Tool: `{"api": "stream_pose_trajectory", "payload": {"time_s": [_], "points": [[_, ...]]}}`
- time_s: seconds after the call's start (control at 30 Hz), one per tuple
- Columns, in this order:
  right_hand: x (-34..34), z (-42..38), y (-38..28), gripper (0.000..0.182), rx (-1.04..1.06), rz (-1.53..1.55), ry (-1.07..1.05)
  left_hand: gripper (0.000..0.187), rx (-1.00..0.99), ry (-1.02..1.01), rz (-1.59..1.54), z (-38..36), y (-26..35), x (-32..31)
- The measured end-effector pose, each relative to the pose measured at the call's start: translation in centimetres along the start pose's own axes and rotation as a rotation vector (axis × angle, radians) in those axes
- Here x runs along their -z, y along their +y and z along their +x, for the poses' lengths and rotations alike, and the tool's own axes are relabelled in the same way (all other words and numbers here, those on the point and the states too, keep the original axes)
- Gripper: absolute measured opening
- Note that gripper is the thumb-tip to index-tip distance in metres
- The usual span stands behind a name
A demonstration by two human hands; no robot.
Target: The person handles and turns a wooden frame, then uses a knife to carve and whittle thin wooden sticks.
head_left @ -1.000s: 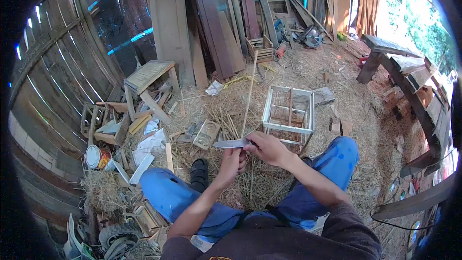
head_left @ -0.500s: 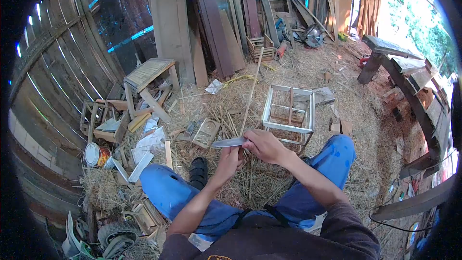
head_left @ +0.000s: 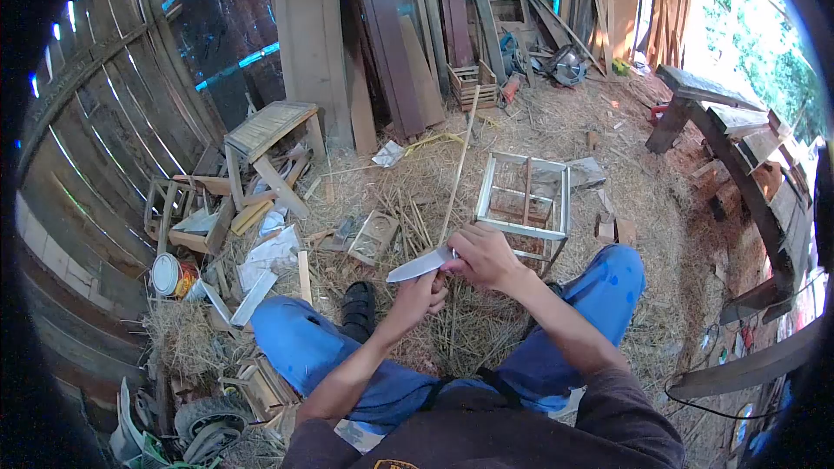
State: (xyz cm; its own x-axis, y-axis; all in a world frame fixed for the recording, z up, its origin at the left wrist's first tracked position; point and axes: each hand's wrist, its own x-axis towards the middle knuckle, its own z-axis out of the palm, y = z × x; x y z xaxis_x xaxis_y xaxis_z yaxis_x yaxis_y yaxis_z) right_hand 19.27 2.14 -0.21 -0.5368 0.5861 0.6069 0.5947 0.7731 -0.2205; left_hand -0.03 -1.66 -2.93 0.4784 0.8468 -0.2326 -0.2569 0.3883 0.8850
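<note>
Lidded can [head_left: 165, 276] far left, on straw-strewn ground; small wooden table [head_left: 271, 126] farther off, scraps between. Next, left hand [head_left: 420, 297]: fingers clenched, by the look of it around the near end of a thin wooden strip [head_left: 457, 175], that end masked by the hands. Knife [head_left: 420, 266] lies over the left hand, tip pointing left. Change within the last half second: blade was nearly level, now its tip slants toward the body and more of its flat shows. Judgement: a new blade angle against the strip; contact itself hidden. Strip runs outward between the knees. Right hand [head_left: 486, 256] grasps the knife handle, fingers wrapped tight. Just beyond, pale wooden frame [head_left: 521, 228] stands right of the strip.
</note>
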Motion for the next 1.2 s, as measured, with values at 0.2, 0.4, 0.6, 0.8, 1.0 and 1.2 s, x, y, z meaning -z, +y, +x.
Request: {"api": "stream_pose_trajectory", "payload": {"time_s": [0.2, 0.4, 0.6, 0.8, 1.0, 1.2], "points": [[1.4, -0.3, 1.6, 0.036, -0.081, -0.131, 0.008, 0.023, -0.013, -0.01, -0.203, -0.6, 1.7, -0.7], [2.0, -0.7, 2.1, 0.04, -0.102, -0.189, 0.047, 0.024, -0.066, -0.078, -0.226, -0.8, 2.3, -0.6], [1.8, -1.2, 1.4, 0.035, -0.208, -0.103, 0.013, 0.023, -0.153, -0.105, -0.239, 0.1, 1.6, -0.8], [1.8, -1.5, 0.4, 0.03, -0.182, 0.027, 0.002, 0.021, -0.043, -0.162, -0.172, 1.2, 0.4, -1.6], [2.8, -1.6, 0.9, 0.035, -0.195, 0.13, 0.068, 0.023, 0.034, -0.1, -0.123, 1.2, 0.2, -1.8], [3.6, -1.0, 1.2, 0.037, -0.148, 0.061, 0.096, 0.024, 0.027, -0.084, -0.138, 0.8, 0.5, -2.3]]}}
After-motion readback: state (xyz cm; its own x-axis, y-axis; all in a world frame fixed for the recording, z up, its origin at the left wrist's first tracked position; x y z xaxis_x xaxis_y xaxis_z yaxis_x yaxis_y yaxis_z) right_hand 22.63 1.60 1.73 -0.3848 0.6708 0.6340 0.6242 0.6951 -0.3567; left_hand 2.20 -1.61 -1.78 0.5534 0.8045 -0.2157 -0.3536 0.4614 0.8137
